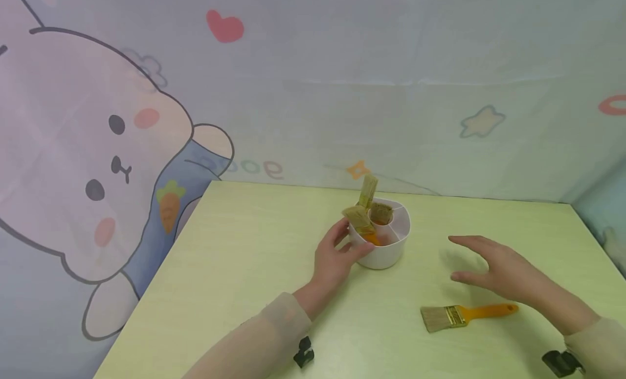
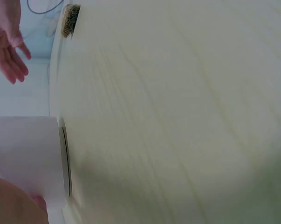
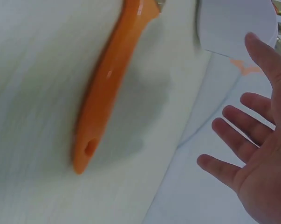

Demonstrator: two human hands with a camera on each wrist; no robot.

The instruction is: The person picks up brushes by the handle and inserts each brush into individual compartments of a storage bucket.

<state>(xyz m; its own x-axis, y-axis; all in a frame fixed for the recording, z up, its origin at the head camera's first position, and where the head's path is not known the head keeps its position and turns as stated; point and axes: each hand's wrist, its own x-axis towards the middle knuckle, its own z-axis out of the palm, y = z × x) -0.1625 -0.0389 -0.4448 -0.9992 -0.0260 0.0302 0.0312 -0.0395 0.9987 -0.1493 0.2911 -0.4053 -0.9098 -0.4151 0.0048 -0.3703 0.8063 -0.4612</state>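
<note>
My left hand (image 1: 335, 259) holds a white divided container (image 1: 386, 258) by its left side, thumb at the front and fingers round the back. Three paint brushes stand in it bristles up: one upright at the back (image 1: 368, 191), one leaning left (image 1: 358, 219), one in the round middle compartment (image 1: 381, 212). To the right, my right hand (image 1: 511, 270) hovers with fingers spread, holding nothing. Below it a paint brush (image 1: 481, 312) with an orange handle lies flat, bristles pointing left. The right wrist view shows its handle (image 3: 105, 88) apart from the open palm (image 3: 266, 163).
The pale yellow-green table (image 1: 235, 248) ends at the back against a cloth backdrop (image 1: 313, 96) with cartoon prints, among them a large bear-like figure (image 1: 98, 140) on the left. A dark clip-like piece (image 1: 304, 353) shows by the left sleeve, another (image 1: 562, 362) by the right.
</note>
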